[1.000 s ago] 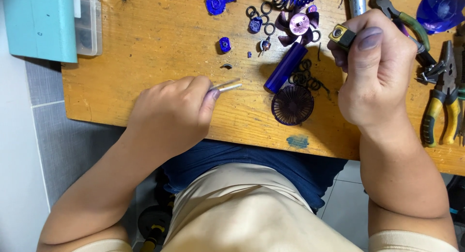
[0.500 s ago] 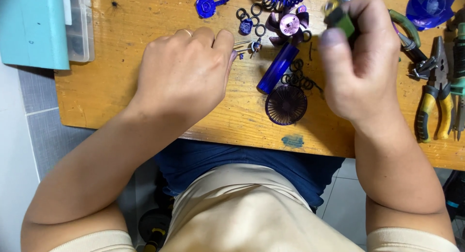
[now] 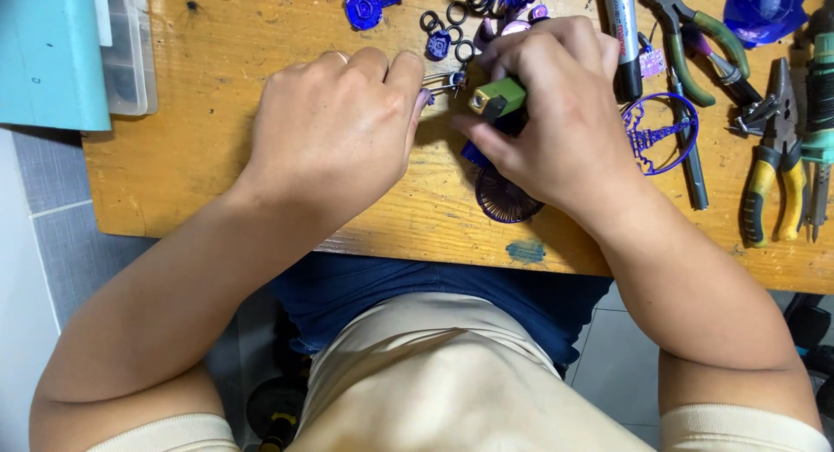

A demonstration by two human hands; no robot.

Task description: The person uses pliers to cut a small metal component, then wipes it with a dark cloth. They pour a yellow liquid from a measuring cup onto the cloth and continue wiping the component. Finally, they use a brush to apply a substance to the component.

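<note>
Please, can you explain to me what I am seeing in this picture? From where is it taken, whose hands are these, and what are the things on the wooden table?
The camera sits on a person's head and looks down, so both hands are that person's own. The left hand pinches small metal tweezers. The right hand holds a small green block with a brass end. On the wooden table lie blue plastic parts, among them a round blue grille, small dark rings, yellow-handled pliers and green-handled pliers. A pale blue box lies at the left edge.
</note>
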